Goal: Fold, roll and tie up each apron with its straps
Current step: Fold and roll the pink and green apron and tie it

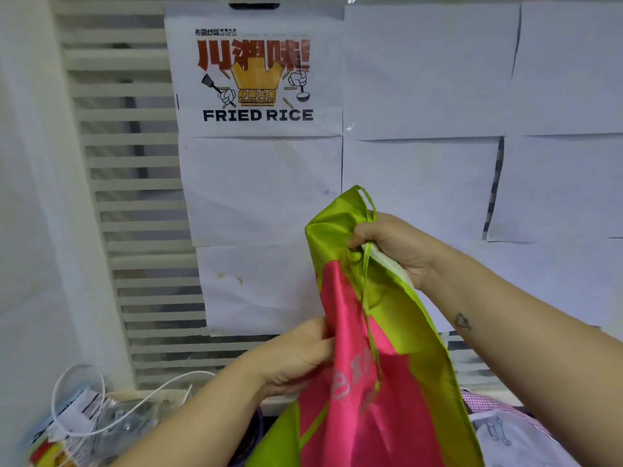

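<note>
Hands (391, 251) bunching glossy green-pink apron (357, 382)

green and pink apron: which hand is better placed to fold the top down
Right, probably. The right hand grips the green and pink fabric apron near its top, by the thin green strap, so it could lower that end. The left hand pinches an edge lower down.

The raised apron (364, 382) hangs across the middle and screens whatever lies low behind it. Open air lies to its left, above a heap of packets (87, 412) looped by a white cable (168, 385). Piled cloth (485, 404) crowds the lower right. The paper-covered wall (421, 79) closes off the back, near behind the apron.
</note>
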A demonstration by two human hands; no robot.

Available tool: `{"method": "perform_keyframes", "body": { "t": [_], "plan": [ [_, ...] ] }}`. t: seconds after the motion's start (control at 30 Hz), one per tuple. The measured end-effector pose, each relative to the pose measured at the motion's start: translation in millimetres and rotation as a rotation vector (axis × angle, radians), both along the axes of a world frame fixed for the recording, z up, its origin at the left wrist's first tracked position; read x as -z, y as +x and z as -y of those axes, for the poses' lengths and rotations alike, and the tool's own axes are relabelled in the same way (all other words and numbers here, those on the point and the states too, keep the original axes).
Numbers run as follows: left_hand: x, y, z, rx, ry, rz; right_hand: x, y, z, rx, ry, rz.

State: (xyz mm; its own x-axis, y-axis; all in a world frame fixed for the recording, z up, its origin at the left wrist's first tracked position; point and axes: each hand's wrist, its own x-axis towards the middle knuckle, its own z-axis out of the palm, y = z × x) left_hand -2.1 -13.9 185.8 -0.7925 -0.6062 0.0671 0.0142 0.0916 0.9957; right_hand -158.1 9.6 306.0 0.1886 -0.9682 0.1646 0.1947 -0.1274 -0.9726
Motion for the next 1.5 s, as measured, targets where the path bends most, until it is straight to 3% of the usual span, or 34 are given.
{"method": "perform_keyframes", "body": {
  "t": [0.1,0.23,0.37,0.43,0.57,0.73,0.8,0.93,1.03,1.1,1.2,1.3,1.4,1.5],
  "plan": [
    [-7,-8,-10,-0.041,-0.112,-0.028,-3,-7,-1,0.057,-0.026,0.030],
    [-11,8,8,-0.271,-0.169,-0.100,-6,-31,0,0.268,-0.086,0.005],
    [-19,43,39,-0.633,-0.446,0.077,5,-66,2,0.448,-0.052,-0.273],
    [-27,54,47,-0.724,-0.618,0.164,11,-81,2,0.459,0.015,-0.307],
    [-36,65,52,-0.690,-0.967,0.271,19,-93,3,0.514,0.038,-0.283],
    [-40,74,61,-0.591,-1.181,0.510,15,-97,6,0.633,-0.049,-0.269],
    [-43,75,63,-0.567,-1.237,0.554,17,-102,4,0.600,-0.047,-0.365],
    [-47,74,60,-0.522,-1.279,0.501,26,-122,-12,0.377,0.126,-0.638],
    [-50,66,53,-0.500,-1.303,0.428,21,-119,-23,0.408,0.132,-1.250],
    [-53,58,47,-0.454,-1.311,0.404,13,-96,-28,0.496,-0.031,-1.560],
    [-56,43,40,-0.390,-1.353,0.372,7,-50,-36,0.335,-0.311,-1.480],
    [-61,27,30,-0.346,-1.386,0.324,15,-18,-31,0.120,-0.355,-1.418],
    [-66,23,22,-0.345,-1.315,0.241,20,-17,-22,0.199,-0.513,-1.369],
    [-55,33,20,-0.394,-1.023,0.247,12,-32,-18,0.394,-0.621,-1.284]
  ]
}}
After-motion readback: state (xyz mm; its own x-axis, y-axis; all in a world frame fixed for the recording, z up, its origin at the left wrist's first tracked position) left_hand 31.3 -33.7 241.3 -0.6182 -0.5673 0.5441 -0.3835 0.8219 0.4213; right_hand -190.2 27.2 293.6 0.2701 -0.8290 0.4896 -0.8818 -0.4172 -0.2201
